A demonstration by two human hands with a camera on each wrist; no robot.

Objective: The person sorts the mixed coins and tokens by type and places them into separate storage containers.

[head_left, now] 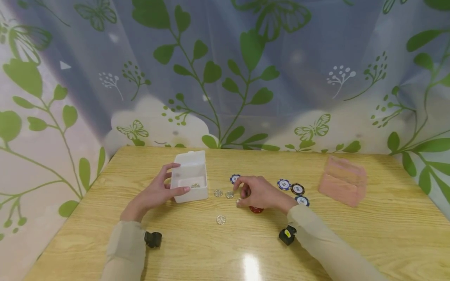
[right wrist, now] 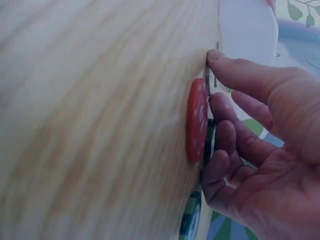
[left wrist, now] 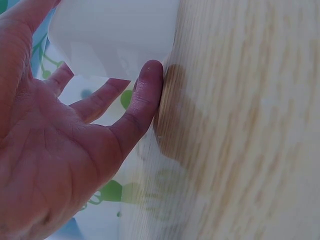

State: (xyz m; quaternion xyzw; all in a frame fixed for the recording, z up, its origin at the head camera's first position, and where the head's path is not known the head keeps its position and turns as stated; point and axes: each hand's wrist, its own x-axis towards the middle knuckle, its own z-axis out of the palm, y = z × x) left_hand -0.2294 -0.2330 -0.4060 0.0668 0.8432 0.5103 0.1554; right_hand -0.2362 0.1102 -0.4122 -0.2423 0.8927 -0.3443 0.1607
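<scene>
One round silvery metal coin (head_left: 238, 202) lies lower centre by the right hand (head_left: 261, 192), fingertips narrow, hold unclear; pinching its rim seems best while the left hand (head_left: 156, 193) grips the white rectangular plastic box (head_left: 197, 194).

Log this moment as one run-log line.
left hand: grips open white rectangular box | right hand: thumb at round metallic coin | red round chip: beside right hand | box interior: another coin

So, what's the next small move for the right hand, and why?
Probably pinch up the coin at the thumb tip of the right hand: it is within immediate grasp, and the left hand holds the white box, lid raised, with what looks like another coin inside.
</scene>
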